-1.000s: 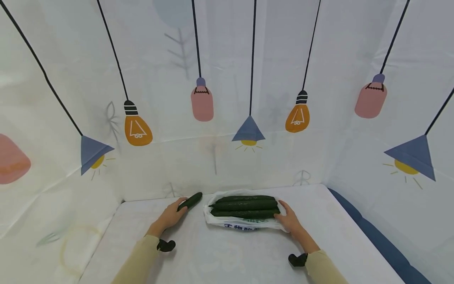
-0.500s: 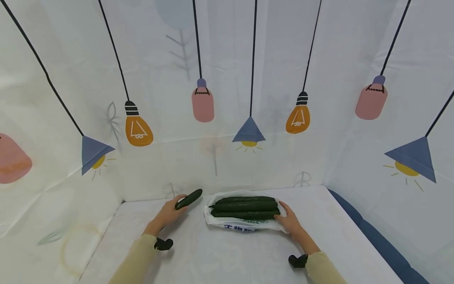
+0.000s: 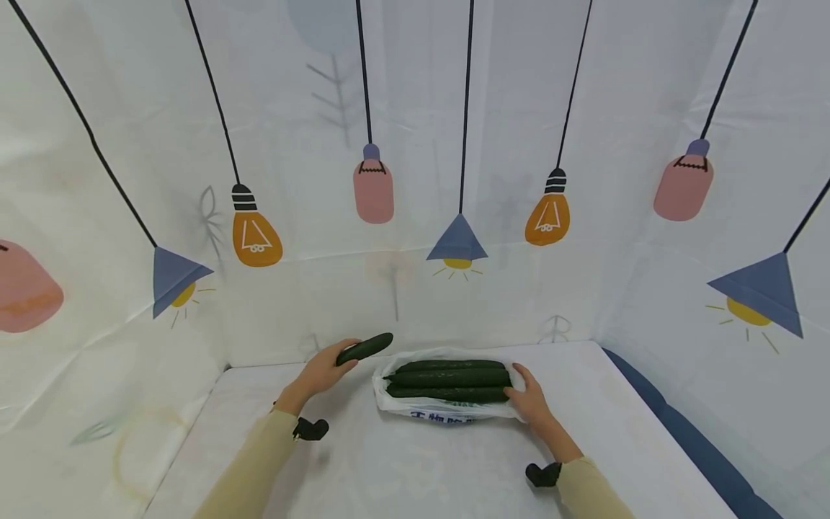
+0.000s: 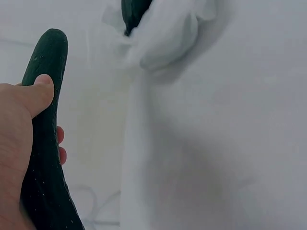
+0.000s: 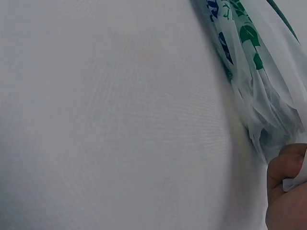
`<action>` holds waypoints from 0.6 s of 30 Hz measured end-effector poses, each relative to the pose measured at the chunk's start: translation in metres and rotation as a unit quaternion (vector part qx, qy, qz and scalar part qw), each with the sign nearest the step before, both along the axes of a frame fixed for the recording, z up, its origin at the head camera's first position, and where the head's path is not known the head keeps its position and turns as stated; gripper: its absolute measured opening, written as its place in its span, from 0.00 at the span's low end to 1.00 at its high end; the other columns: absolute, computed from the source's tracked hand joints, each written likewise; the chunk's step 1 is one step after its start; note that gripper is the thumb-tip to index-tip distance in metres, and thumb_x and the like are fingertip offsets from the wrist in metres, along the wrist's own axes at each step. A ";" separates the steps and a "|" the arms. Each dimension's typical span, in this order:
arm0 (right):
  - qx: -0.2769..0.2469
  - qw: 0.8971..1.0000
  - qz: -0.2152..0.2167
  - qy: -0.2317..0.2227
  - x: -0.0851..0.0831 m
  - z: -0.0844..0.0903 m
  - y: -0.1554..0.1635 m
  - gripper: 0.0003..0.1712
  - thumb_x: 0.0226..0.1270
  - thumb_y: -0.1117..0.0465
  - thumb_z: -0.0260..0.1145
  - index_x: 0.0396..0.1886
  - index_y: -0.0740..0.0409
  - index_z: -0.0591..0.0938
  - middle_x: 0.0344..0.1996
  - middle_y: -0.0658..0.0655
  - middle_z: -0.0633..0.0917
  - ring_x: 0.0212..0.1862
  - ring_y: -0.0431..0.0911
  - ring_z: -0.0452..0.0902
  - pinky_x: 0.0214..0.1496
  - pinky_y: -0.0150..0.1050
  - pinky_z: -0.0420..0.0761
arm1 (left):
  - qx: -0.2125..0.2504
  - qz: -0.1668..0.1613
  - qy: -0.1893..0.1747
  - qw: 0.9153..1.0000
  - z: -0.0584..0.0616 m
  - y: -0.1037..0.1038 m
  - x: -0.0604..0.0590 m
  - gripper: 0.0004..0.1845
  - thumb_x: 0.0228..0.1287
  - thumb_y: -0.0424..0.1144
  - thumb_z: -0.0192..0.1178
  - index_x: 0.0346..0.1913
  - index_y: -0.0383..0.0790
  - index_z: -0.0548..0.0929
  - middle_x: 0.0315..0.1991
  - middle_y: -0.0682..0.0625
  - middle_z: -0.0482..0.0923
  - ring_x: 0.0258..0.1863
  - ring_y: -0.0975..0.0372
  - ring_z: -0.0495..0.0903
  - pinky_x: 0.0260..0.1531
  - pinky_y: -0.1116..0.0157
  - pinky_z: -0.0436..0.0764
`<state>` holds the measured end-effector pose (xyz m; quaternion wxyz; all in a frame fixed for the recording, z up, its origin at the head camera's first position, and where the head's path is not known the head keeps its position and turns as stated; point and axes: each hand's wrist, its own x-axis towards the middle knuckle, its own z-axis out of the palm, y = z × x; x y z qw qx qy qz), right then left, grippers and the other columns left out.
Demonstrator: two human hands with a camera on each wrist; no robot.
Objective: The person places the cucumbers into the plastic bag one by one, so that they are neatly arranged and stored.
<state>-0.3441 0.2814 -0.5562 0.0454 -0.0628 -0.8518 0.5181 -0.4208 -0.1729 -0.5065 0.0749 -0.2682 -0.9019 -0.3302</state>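
My left hand [image 3: 324, 366] grips a dark green cucumber [image 3: 369, 347] above the table, left of a white plastic bag [image 3: 395, 407]. In the left wrist view the thumb lies along the cucumber [image 4: 44, 139] and fingertips show on its other side. Several cucumbers [image 3: 454, 378] lie side by side in the bag's opening. At the bag's right end my right hand [image 3: 533, 400] holds its edge. The right wrist view shows curled fingers with white plastic between them, beside the bag [image 5: 268, 86] with green and blue print; part of that hand is out of frame.
The bag rests near the back of a white-covered table [image 3: 415, 468]. White curtains [image 3: 415, 303] with printed lamps hang behind and at both sides. Dark blue fabric [image 3: 687, 440] shows along the right table edge.
My left hand has raised the cucumber off the table, then moved it rightward towards the bag, turning it more level. The right hand and the bag have stayed nearly still.
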 end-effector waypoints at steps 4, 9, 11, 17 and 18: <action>0.013 1.000 0.003 0.015 -0.002 0.007 -0.002 0.36 0.58 0.62 0.58 0.66 0.56 0.55 0.65 0.63 0.52 0.65 0.58 0.41 0.60 0.58 0.47 | -0.009 -0.018 0.008 1.000 0.007 0.015 -0.002 0.23 0.61 0.46 0.54 0.59 0.61 0.66 0.53 0.61 0.68 0.48 0.64 0.69 0.46 0.56 0.69; 0.013 1.000 0.016 0.021 -0.005 0.015 -0.003 0.37 0.59 0.62 0.57 0.66 0.57 0.54 0.65 0.62 0.52 0.66 0.57 0.40 0.60 0.57 0.48 | -0.010 -0.042 0.007 0.999 0.023 0.037 -0.004 0.23 0.62 0.45 0.53 0.60 0.60 0.65 0.55 0.59 0.68 0.50 0.62 0.68 0.48 0.54 0.68; 0.018 0.999 0.024 0.025 -0.008 0.018 -0.003 0.37 0.59 0.62 0.56 0.67 0.58 0.53 0.65 0.63 0.51 0.65 0.58 0.41 0.60 0.57 0.48 | -0.015 -0.053 0.007 0.998 0.029 0.047 -0.004 0.23 0.62 0.46 0.53 0.60 0.59 0.65 0.55 0.58 0.67 0.51 0.61 0.68 0.49 0.54 0.67; 0.020 0.999 0.030 0.016 -0.012 0.026 -0.003 0.40 0.58 0.59 0.56 0.68 0.56 0.51 0.66 0.63 0.50 0.65 0.60 0.41 0.59 0.58 0.48 | -0.027 -0.088 0.004 0.996 0.044 0.076 0.000 0.24 0.63 0.46 0.51 0.62 0.53 0.64 0.58 0.57 0.65 0.57 0.59 0.64 0.52 0.55 0.65; 0.019 0.999 0.029 0.011 -0.013 0.027 -0.003 0.40 0.58 0.59 0.56 0.68 0.56 0.51 0.66 0.63 0.50 0.65 0.59 0.40 0.59 0.58 0.47 | -0.027 -0.092 0.002 0.995 0.046 0.081 0.001 0.24 0.64 0.46 0.51 0.63 0.52 0.64 0.59 0.57 0.64 0.57 0.59 0.63 0.52 0.55 0.64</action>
